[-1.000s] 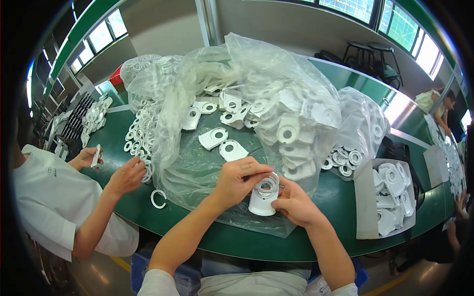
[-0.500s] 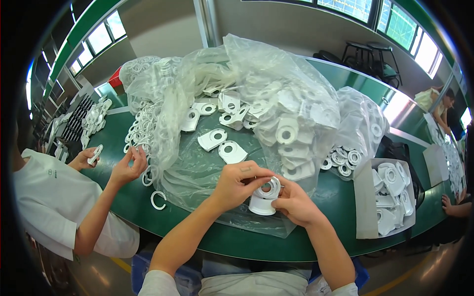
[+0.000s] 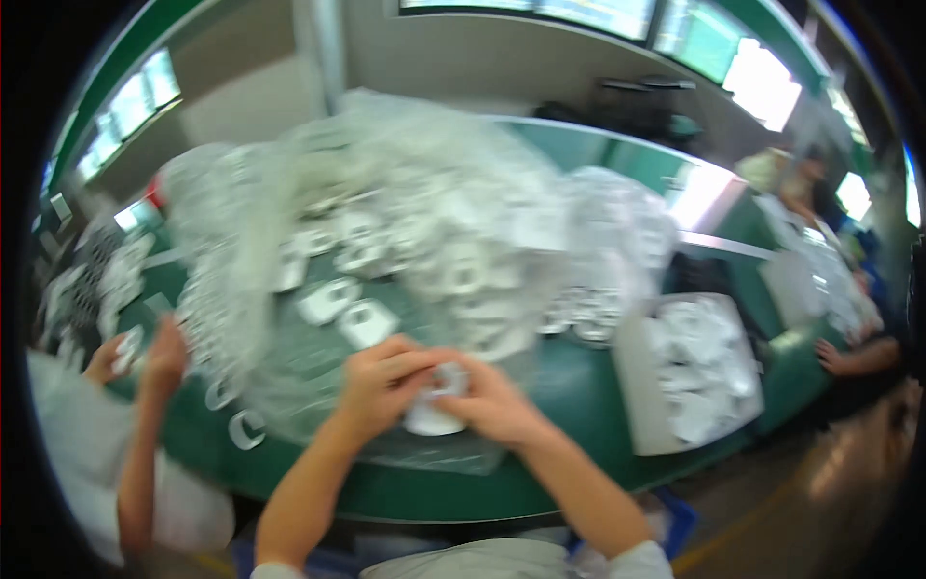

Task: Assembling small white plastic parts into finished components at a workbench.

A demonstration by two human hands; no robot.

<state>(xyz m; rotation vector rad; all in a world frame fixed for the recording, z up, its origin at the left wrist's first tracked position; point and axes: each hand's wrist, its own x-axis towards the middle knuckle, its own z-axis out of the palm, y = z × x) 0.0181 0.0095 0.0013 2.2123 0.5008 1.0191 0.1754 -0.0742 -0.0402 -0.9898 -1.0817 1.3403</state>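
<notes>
Both my hands are closed around one white plastic part (image 3: pixel 431 419) with a rounded, ring-like top, held low over the near side of the table. My left hand (image 3: pixel 378 388) presses its fingers against the part's upper left side. My right hand (image 3: pixel 490 401) grips it from the right, thumb across its front. Motion blur hides the fingertips and the part's finer detail. Just beyond my hands lie two loose white plates with round holes, a nearer plate (image 3: pixel 367 324) and a farther plate (image 3: pixel 329 301), on clear plastic sheeting.
A large clear bag (image 3: pixel 434 145) spills similar white plates behind my hands. White rings (image 3: pixel 590 314) lie to the right, near a box (image 3: pixel 632 386) filled with white parts. At left, a co-worker's hand (image 3: pixel 166 357) is raised beside more rings. The green table (image 3: pixel 415 497) curves along its front edge.
The whole view has swung to the right and blurred, so the table's contents sit farther left in the picture. Both my hands still hold the white part.
</notes>
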